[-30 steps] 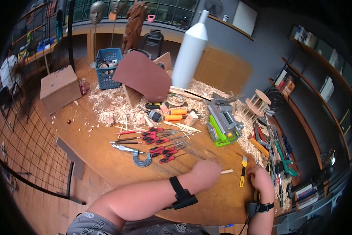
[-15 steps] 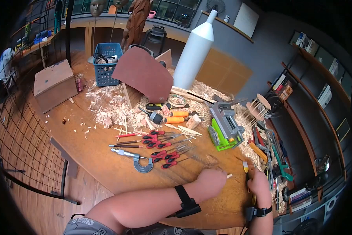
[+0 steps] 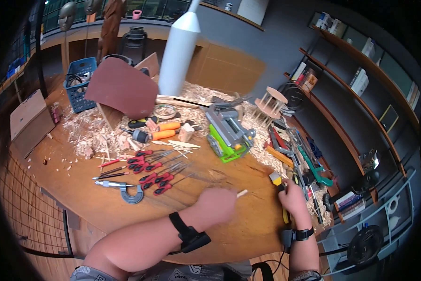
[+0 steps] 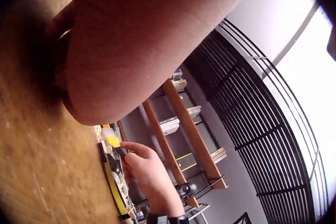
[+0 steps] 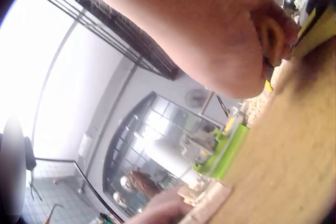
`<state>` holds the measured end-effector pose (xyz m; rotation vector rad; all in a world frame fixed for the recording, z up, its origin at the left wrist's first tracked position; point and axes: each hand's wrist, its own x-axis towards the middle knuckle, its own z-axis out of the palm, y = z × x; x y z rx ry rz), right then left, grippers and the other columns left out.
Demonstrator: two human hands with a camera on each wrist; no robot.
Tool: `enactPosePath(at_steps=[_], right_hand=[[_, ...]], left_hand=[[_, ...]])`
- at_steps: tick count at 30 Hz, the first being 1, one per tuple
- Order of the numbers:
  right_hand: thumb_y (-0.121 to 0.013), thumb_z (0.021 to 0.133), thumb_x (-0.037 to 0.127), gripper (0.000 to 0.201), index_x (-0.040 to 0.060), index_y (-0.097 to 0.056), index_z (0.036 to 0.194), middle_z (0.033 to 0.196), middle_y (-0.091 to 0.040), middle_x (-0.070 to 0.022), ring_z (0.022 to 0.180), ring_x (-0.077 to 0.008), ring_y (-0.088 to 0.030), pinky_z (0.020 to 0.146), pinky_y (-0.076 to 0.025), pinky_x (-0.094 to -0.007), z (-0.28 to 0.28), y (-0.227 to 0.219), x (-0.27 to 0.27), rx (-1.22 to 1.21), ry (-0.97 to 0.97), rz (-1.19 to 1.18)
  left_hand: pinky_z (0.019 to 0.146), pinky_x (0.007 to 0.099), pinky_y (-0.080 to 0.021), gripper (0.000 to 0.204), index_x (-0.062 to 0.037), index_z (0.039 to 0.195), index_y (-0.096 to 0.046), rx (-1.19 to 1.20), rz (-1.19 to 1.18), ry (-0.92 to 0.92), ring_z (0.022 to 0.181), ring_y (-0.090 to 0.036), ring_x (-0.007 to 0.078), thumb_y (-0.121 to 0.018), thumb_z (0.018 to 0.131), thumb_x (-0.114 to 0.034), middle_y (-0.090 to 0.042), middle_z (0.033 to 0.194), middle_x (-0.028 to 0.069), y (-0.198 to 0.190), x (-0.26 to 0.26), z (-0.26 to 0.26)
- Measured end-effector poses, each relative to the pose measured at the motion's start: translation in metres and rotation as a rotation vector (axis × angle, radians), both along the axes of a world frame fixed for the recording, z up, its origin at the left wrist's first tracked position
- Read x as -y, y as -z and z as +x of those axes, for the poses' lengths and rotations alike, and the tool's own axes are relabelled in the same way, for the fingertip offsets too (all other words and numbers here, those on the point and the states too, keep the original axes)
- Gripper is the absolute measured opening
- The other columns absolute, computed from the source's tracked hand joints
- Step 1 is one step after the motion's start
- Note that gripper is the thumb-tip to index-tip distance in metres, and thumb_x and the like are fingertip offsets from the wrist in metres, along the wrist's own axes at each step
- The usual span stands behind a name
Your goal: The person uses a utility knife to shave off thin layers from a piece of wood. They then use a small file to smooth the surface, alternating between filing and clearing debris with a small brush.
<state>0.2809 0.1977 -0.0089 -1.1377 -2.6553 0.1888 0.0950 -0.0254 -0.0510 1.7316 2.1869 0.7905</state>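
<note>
The left hand (image 3: 217, 206) is curled round a short pale wooden stick (image 3: 242, 193), whose end shows beyond the fist above the table. Farther right, the right hand (image 3: 294, 196) grips a flat-bladed tool (image 3: 275, 178) with a yellow-and-black handle; its blade points away from the body. The left wrist view shows the right hand (image 4: 149, 174) with the tool's yellow part (image 4: 113, 141) at its fingertips. In the right wrist view the stick (image 5: 210, 203) looks large, near the left hand (image 5: 165, 206), and the right hand (image 5: 220, 40) hides most of the tool.
Left of the left hand lie red-handled files (image 3: 156, 178) and a micrometer (image 3: 132, 193). A green-and-grey vise (image 3: 229, 136) stands beyond both hands. Wood shavings (image 3: 194, 91), a sanded-looking brown sheet (image 3: 121, 89) and a white bottle shape (image 3: 177, 56) are behind. More tools (image 3: 309, 161) line the right edge.
The right hand has taken hold of the flat-bladed tool that lay on the table, and its blade has tilted leftward. The left hand still holds the stick. The head view has turned right.
</note>
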Motion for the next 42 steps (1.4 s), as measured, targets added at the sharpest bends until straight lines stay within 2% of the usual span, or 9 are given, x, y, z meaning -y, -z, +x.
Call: enactPosePath(at_steps=[5,8,18,23,28,32,37,39,42], right_hand=[[-0.071,0.088,0.033,0.042,-0.0037,-0.067,0.109,0.084,-0.068,-0.0277,0.080,-0.0439,-0.067,0.072,-0.053,-0.0483,0.040,-0.004,-0.023,-0.377,0.113,0.059],[-0.087,0.068,0.050,0.062,-0.0049,-0.065,0.087,0.085,-0.068,-0.0274,0.084,-0.0421,-0.068,0.074,-0.053,-0.0489,0.038,-0.014,0.007,0.055,0.213,0.023],[-0.074,0.075,0.023,0.029,-0.0026,-0.064,0.085,0.083,-0.066,-0.0262,0.084,-0.0421,-0.066,0.077,-0.053,-0.0474,0.046,0.008,0.009,0.110,0.096,0.040],[-0.074,0.075,0.019,0.026,-0.0024,-0.061,0.080,0.080,-0.065,-0.0258,0.082,-0.0420,-0.066,0.074,-0.051,-0.0465,0.043,0.014,0.019,-0.052,-0.028,-0.216],[-0.076,0.084,0.016,0.029,0.0004,-0.062,0.104,0.088,-0.066,-0.0209,0.080,-0.0373,-0.065,0.072,-0.052,-0.0426,0.034,0.013,0.009,-0.273,0.043,0.174],[-0.072,0.084,0.009,0.024,0.0009,-0.068,0.106,0.091,-0.067,-0.0222,0.086,-0.0395,-0.066,0.077,-0.053,-0.0469,0.037,0.023,-0.010,-0.176,-0.064,0.288],[-0.072,0.084,0.013,0.013,0.0021,-0.071,0.091,0.090,-0.067,-0.0234,0.088,-0.0407,-0.065,0.077,-0.052,-0.0492,0.031,0.003,0.004,-0.020,-0.023,0.450],[-0.074,0.085,0.023,0.022,0.0019,-0.071,0.092,0.088,-0.068,-0.0230,0.085,-0.0407,-0.067,0.075,-0.053,-0.0491,0.022,-0.005,0.017,-0.059,0.000,0.261],[-0.074,0.085,0.039,0.042,0.0041,-0.067,0.107,0.093,-0.071,-0.0210,0.091,-0.0429,-0.067,0.080,-0.054,-0.0477,0.008,-0.033,0.069,0.256,0.109,-0.018]], left_hand=[[0.068,0.0505,-0.054,0.027,-0.0028,0.102,-0.057,0.014,-0.051,0.000,0.078,-0.068,0.0381,-0.062,0.084,-0.022,-0.069,0.083,0.0192,-0.002,-0.002,0.000],[0.068,0.0514,-0.053,0.027,-0.0025,0.101,-0.056,-0.016,-0.056,-0.003,0.077,-0.067,0.0392,-0.061,0.085,-0.023,-0.068,0.081,0.0193,-0.003,-0.002,0.000],[0.069,0.0515,-0.053,0.026,-0.0026,0.098,-0.056,-0.045,-0.016,-0.010,0.076,-0.067,0.0396,-0.061,0.084,-0.024,-0.068,0.079,0.0192,-0.003,-0.001,0.001],[0.069,0.0516,-0.053,0.025,-0.0029,0.097,-0.057,-0.061,-0.002,-0.013,0.075,-0.067,0.0399,-0.060,0.084,-0.024,-0.068,0.079,0.0195,-0.002,0.000,0.001],[0.072,0.0474,-0.056,0.029,-0.0019,0.103,-0.059,-0.063,-0.100,-0.013,0.082,-0.071,0.0363,-0.065,0.084,-0.024,-0.071,0.086,0.0179,-0.011,0.001,0.000],[0.068,0.0518,-0.053,0.024,-0.0038,0.099,-0.058,-0.046,-0.012,-0.013,0.075,-0.068,0.0395,-0.059,0.085,-0.023,-0.069,0.081,0.0189,0.002,0.000,-0.002],[0.068,0.0518,-0.053,0.024,-0.0033,0.100,-0.058,-0.024,0.035,-0.010,0.077,-0.068,0.0390,-0.060,0.085,-0.022,-0.069,0.084,0.0188,0.008,-0.003,-0.002],[0.067,0.0488,-0.055,0.022,-0.0032,0.102,-0.060,-0.033,0.006,-0.033,0.077,-0.070,0.0364,-0.060,0.086,-0.019,-0.071,0.085,0.0175,0.000,-0.001,0.002],[0.065,0.0453,-0.057,0.020,-0.0030,0.104,-0.061,-0.054,0.013,-0.047,0.077,-0.072,0.0334,-0.059,0.088,-0.015,-0.072,0.086,0.0161,0.000,0.000,0.001]])
